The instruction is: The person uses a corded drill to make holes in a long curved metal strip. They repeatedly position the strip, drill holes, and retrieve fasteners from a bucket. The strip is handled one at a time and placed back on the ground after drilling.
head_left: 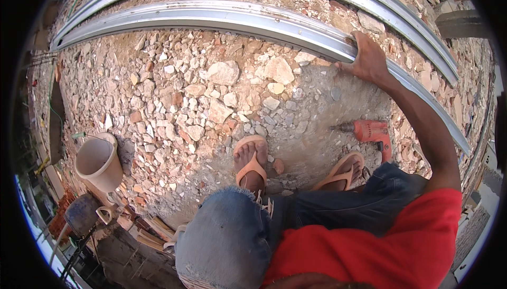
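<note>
My right hand (pixel 364 59) is closed on the nearer silver metal channel (pixel 222 14), fingers over its top edge and thumb along the near side, toward the channel's right part. A second pair of long metal channels (pixel 428 40) lies beyond it. A red power drill (pixel 369 130) with a bit fitted lies on the rubble below my right hand, beside my right sandalled foot (pixel 340 173). My left hand is out of sight. My left foot (pixel 251 157) rests on the stony ground near the middle, with my denim-clad knee (pixel 216 236) below it.
Broken stone and brick rubble (pixel 153 83) covers the ground. A beige bucket (pixel 97 167) stands at the left, with a dark blue container (pixel 82 215), wood offcuts (pixel 153 231) and red bricks (pixel 60 215) behind it at the lower left. A grey beam (pixel 459 25) sits at the upper right.
</note>
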Motion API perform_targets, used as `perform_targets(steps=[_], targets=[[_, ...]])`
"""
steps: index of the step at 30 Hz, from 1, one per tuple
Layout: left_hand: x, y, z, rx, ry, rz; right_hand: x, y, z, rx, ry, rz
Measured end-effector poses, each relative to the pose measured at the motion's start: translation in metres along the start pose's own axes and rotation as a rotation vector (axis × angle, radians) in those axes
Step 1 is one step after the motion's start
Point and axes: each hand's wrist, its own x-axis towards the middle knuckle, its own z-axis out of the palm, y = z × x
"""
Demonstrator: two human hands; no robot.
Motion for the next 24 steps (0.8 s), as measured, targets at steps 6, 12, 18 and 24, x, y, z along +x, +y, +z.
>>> perform_targets(steps=[6, 12, 18, 24], targets=[[-0.003, 0.004, 0.016, 0.047, -0.059, 0.019, -0.015, -0.008, 0.005, -0.038, -0.014, 0.058], [-0.028, 0.036, -0.002, 0.127, -0.038, 0.027, -0.016, -0.016, 0.002, -0.028, 0.034, 0.031], [-0.093, 0.157, -0.009, 0.673, -0.042, 0.154, -0.018, -0.009, 0.009, 0.014, 0.073, -0.012], [-0.107, 0.307, 0.046, 1.229, -0.049, 0.788, -0.018, -0.002, 0.014, 0.015, 0.079, -0.067]])
